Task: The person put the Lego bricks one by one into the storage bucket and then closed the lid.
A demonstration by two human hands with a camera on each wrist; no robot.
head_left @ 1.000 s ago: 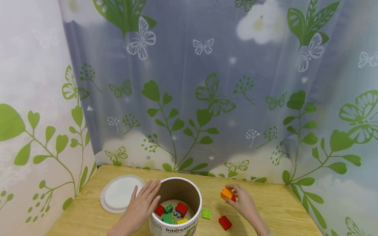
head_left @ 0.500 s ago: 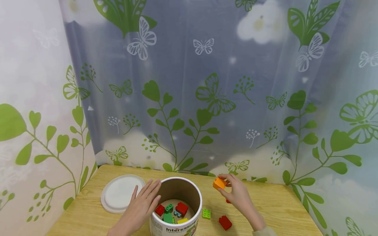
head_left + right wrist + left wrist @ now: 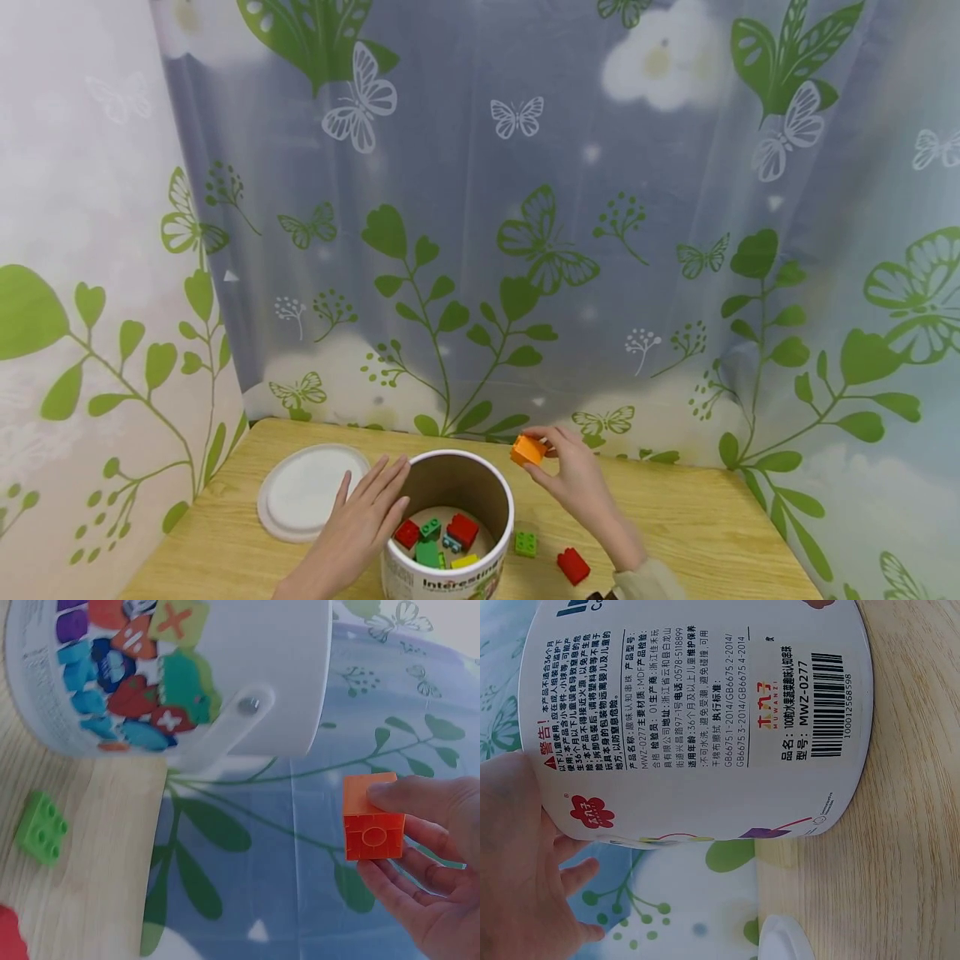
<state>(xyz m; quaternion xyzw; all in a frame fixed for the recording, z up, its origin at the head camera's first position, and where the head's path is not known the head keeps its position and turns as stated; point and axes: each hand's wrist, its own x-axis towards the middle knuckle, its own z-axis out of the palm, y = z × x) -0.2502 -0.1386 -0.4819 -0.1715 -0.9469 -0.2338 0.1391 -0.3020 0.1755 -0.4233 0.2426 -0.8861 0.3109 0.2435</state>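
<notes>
My right hand [image 3: 573,477] pinches an orange toy building brick [image 3: 528,450] between thumb and fingers, raised above the table just right of the bucket's rim. The right wrist view shows the brick's hollow underside [image 3: 374,836]. My left hand [image 3: 362,527] rests with straight fingers against the left side of the white bucket [image 3: 442,575]; in the left wrist view its palm lies along the printed wall [image 3: 697,735]. Inside the bucket are several bricks, among them a red brick [image 3: 462,530], a green brick [image 3: 427,554] and a yellow brick [image 3: 464,562].
A white round lid [image 3: 307,492] lies on the wooden table [image 3: 675,517] left of the bucket. To the bucket's right are a lime green brick [image 3: 526,544] and a red brick [image 3: 573,566]. A dark object [image 3: 600,596] shows at the bottom edge. A patterned curtain [image 3: 480,250] hangs behind.
My right hand has carried the orange brick left and upward toward the bucket. A dark object by the right sleeve has come into sight. My left hand stays on the bucket.
</notes>
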